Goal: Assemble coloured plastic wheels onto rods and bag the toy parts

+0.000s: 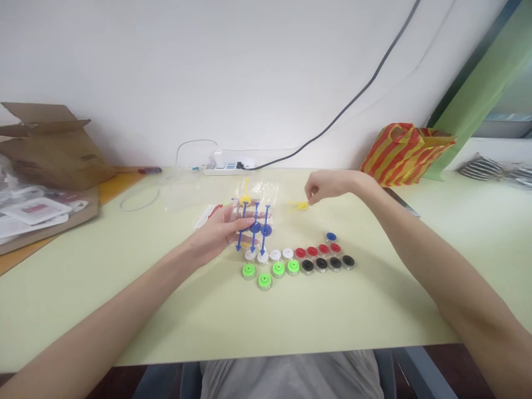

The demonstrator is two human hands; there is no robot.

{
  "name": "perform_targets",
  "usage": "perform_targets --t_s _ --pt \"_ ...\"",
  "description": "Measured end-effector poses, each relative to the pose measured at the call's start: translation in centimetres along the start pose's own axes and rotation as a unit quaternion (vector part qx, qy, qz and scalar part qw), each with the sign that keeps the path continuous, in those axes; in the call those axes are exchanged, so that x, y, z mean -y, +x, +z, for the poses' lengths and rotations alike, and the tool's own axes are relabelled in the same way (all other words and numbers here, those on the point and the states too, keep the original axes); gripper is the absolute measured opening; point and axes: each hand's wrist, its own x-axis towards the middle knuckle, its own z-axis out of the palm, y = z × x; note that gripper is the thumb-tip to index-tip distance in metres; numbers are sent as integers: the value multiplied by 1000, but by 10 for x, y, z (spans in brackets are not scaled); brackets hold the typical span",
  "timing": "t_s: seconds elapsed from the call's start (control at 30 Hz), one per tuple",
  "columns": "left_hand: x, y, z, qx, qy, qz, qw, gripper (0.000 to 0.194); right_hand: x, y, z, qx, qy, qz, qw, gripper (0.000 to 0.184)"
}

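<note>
My left hand (224, 230) is closed on a clear plastic bag (270, 194), with the thumb pressed on its front. Three blue arrow-shaped spinners (266, 228) hang side by side at the bag; whether they are inside or in front of it I cannot tell. A yellow piece (246, 198) shows near the bag's top. To the right, my right hand (326, 185) pinches a yellow arrow spinner (302, 205) just above the table. Below the hands lie small round discs: white (275, 255), red (312, 251), green (278, 269), black (321, 264), plus a single blue disc (331, 236).
A power strip (226, 170) with a black cable (332, 124) sits against the wall. An open cardboard box (54, 144) and papers (35, 213) are at the left. A red-and-yellow striped bag (405, 155) stands back right. White-and-red strips (206, 216) lie behind my left hand.
</note>
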Motion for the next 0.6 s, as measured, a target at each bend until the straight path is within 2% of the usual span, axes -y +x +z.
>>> perform_targets --t_s 0.13,0.23,0.33,0.47,0.6 --pt "0 -1 0 3 -2 -10 1000 60 2 -15 -15 -144 110 -80 980 15" --pt "1 -1 -1 7 3 -15 1000 60 10 -21 -18 -242 185 -111 946 17" --pt "2 -2 -2 15 15 -13 1000 57 22 -25 -17 -307 264 -124 906 20" --pt "4 -3 -4 37 36 -9 999 55 39 -30 -17 -332 329 -139 873 22" --pt "5 -4 -6 50 54 -6 997 57 50 -35 -18 -298 333 -152 882 20"
